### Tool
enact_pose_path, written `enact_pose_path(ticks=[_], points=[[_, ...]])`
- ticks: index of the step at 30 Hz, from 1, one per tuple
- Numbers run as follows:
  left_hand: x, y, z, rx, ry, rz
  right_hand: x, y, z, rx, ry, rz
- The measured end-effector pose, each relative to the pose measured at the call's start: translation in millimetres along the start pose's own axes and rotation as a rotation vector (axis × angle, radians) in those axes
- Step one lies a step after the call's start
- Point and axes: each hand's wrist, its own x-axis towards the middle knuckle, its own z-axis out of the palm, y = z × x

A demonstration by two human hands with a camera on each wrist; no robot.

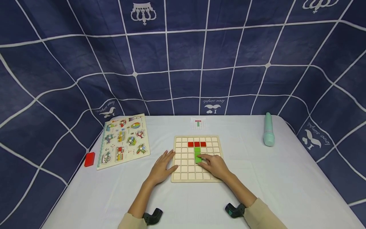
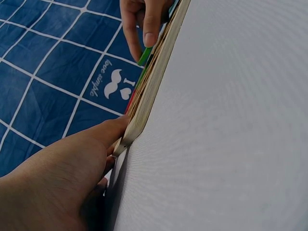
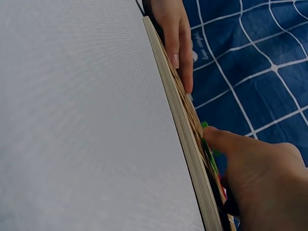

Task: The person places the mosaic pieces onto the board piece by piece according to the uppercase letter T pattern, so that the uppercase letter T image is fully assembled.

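A square wooden grid board (image 1: pixel 183 176) lies on the table. Three red tiles (image 1: pixel 197 144) sit side by side in an upper row, with green tiles (image 1: pixel 197 149) running down from the middle one. Thumb and index finger of my right hand (image 1: pixel 216 166) pinch a green tile (image 1: pixel 198 160) at the lower end of that column. In the left wrist view this tile (image 2: pixel 144 56) is tilted over the board. My left hand (image 1: pixel 160 168) rests along the board's left edge, fingers extended, its thumb touching the rim.
Behind the board lies a small pattern card (image 1: pixel 198 124) showing a red and green T shape. A picture puzzle board (image 1: pixel 125 143) lies at the left, beside a red block (image 1: pixel 89 159). A mint-green cylindrical object (image 1: pixel 268 130) lies at the right. Dark blue cloth (image 1: pixel 186 82) hangs behind the white table.
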Motion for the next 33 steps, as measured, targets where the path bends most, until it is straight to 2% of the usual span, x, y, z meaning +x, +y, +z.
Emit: enact_pose_path(ticks=[7,33], points=[[-0.3,1.3,0.0,-0.007,0.0,-0.004,-1.1,0.4,-0.1,-0.001,-0.032,-0.006],[-1.6,1.6,-1.2,-0.031,0.004,0.002,-1.8,-1.4,-2.2,0.001,-0.037,0.001]])
